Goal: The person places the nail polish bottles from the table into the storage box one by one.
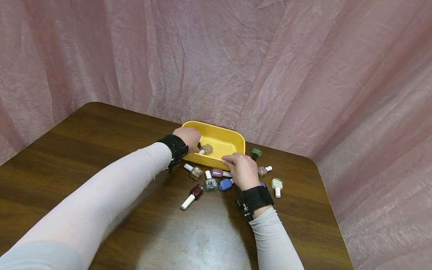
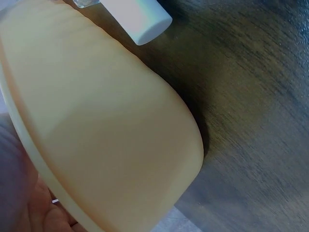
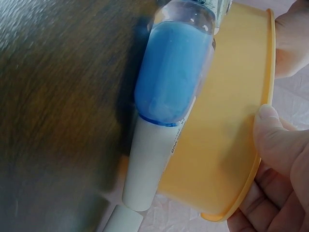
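A yellow plastic container (image 1: 234, 136) stands near the back of the table. My left hand (image 1: 189, 138) reaches over its left end, fingers curled down inside around a small dark nail polish bottle (image 1: 199, 145), mostly hidden by the hand. Beside those fingers, a glitter nail polish bottle (image 1: 207, 149) lies in the container. With thumb and fingers, my right hand (image 1: 242, 169) pinches the container's front rim near the right corner; the thumb (image 3: 270, 121) shows on the rim in the right wrist view. Just below that hand lies a blue nail polish bottle (image 3: 171, 72).
In front of the container lie gold glitter (image 1: 196, 173), mauve (image 1: 217, 172), silver glitter (image 1: 211, 184) and dark red (image 1: 197, 191) bottles. To the right are green (image 1: 256, 152), pinkish glitter (image 1: 262, 171) and pale (image 1: 276, 183) ones. A pink curtain (image 1: 211, 59) hangs behind the table.
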`<state>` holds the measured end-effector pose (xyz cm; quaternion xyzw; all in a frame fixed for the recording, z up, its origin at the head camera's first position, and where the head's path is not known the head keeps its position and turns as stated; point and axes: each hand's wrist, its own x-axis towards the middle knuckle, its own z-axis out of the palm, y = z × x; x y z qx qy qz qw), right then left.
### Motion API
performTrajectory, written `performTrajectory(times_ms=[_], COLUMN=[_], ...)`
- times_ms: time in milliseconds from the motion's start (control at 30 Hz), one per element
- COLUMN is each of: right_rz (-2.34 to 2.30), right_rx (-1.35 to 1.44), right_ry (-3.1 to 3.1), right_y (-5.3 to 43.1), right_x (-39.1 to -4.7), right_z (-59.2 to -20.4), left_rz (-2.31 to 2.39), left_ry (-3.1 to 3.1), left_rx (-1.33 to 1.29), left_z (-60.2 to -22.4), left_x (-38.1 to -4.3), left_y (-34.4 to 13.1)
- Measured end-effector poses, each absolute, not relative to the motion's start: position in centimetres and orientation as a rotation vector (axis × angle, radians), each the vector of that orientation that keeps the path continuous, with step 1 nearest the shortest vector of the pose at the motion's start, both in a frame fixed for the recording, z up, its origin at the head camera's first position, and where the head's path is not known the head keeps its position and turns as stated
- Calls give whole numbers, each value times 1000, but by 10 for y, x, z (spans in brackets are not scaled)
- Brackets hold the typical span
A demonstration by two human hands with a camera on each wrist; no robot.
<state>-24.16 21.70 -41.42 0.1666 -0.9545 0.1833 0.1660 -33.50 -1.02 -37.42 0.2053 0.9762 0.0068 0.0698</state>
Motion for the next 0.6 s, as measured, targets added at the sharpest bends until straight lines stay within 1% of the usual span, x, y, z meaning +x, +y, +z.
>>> performTrajectory(times_ms=[333,600], right_rz=[522,516], right_rx=[476,473], right_ry=[-2714,-2714], right_y=[216,217], right_x=[-242,-242], right_z=[-414,-415], left_rz=[12,46], left_ry=[2925,2928], left_rx=[627,629], left_z=[-389,-386], left_x=[-353,-348], left_y=[-10,-11])
